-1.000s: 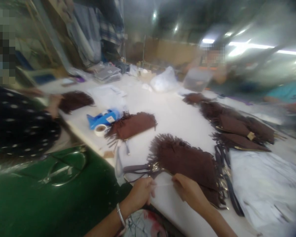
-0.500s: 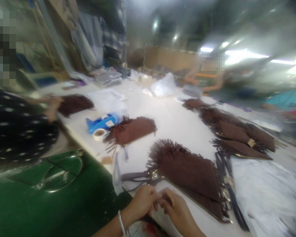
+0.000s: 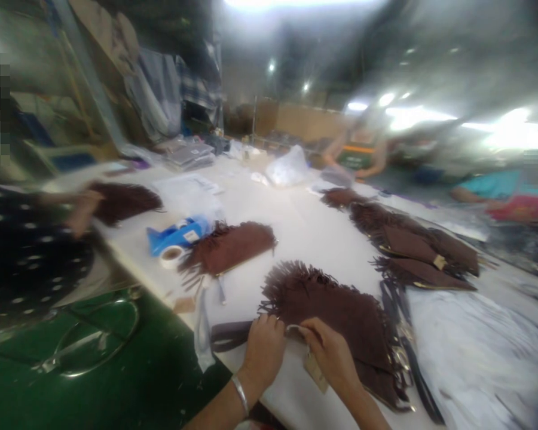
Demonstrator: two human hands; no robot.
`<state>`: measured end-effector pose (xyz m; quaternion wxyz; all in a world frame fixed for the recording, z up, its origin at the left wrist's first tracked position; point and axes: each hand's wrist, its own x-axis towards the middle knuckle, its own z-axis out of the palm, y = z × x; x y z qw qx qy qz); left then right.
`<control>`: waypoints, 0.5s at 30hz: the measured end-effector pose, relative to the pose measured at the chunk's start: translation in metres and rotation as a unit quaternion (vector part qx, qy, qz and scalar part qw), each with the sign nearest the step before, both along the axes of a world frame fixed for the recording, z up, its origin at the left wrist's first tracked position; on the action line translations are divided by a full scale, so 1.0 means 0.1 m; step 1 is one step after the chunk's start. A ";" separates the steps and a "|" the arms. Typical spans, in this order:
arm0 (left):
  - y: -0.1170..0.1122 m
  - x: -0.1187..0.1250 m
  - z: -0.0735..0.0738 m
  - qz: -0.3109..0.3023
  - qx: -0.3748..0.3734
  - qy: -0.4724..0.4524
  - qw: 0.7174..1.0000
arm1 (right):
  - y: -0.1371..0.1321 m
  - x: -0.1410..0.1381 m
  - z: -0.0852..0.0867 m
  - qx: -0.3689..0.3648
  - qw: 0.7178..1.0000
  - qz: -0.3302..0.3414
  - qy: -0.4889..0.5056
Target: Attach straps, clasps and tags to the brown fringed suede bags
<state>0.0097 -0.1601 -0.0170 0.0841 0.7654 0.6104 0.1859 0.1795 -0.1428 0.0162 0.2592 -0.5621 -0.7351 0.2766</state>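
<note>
A dark brown fringed bag (image 3: 341,310) lies on the table just beyond my hands. My left hand (image 3: 265,343) is closed over the end of a dark wrist strap (image 3: 231,335), whose loop sticks out to the left. Between the hands a pale cord (image 3: 295,328) shows, pinched by my right hand (image 3: 332,352). Below the right fingers hangs a beige tag (image 3: 315,371). My left fingers hide the strap's metal fitting.
More brown fringed bags (image 3: 407,243) lie at right, beside dark straps (image 3: 416,370) and white sheets (image 3: 475,352). Another bag (image 3: 240,248) lies near a blue tape dispenser (image 3: 177,235) and a tape roll (image 3: 171,255). A co-worker's hand (image 3: 83,209) touches a bag at left.
My hands have moved forward and up from the table's edge to the bag's strap. The left hand now grips the strap, and a tag now shows under the right hand.
</note>
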 end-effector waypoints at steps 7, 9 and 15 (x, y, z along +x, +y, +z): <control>-0.04 -0.13 0.17 -0.005 -0.118 -0.103 0.988 | 0.15 -0.02 -0.11 0.011 1.000 -0.008 0.000; -0.07 -0.17 0.17 -0.013 -0.134 -0.103 0.986 | 0.17 0.00 -0.17 0.004 1.000 -0.011 0.001; -0.02 -0.26 0.08 0.040 -0.041 -0.025 0.998 | 0.19 0.01 -0.28 0.001 1.000 -0.019 0.001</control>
